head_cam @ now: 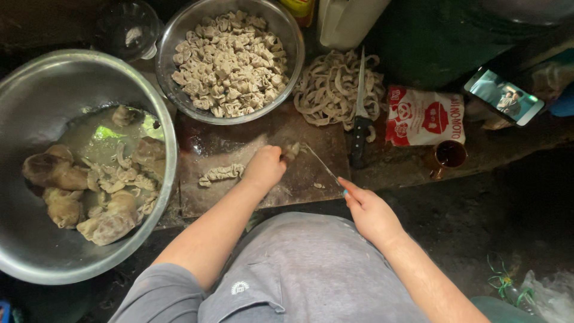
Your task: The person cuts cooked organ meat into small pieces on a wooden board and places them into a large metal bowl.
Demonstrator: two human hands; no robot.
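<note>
My left hand point(265, 166) grips a small piece of pale offal point(291, 149) on the dark wooden cutting board point(239, 140). My right hand point(369, 210) holds a thin-bladed knife point(321, 162), its blade slanting up toward that piece. A strip of intestine point(221, 173) lies on the board to the left of my left hand. My grey-clad knee is below the board.
A large steel basin point(36, 96) at left holds offal in cloudy liquid. A smaller steel bowl point(230, 60) behind holds cut pieces. A pile of uncut intestine point(332, 90) has a black-handled knife point(359, 113) on it. A red-white packet point(423, 116), cup point(448, 155) and phone point(503, 97) lie right.
</note>
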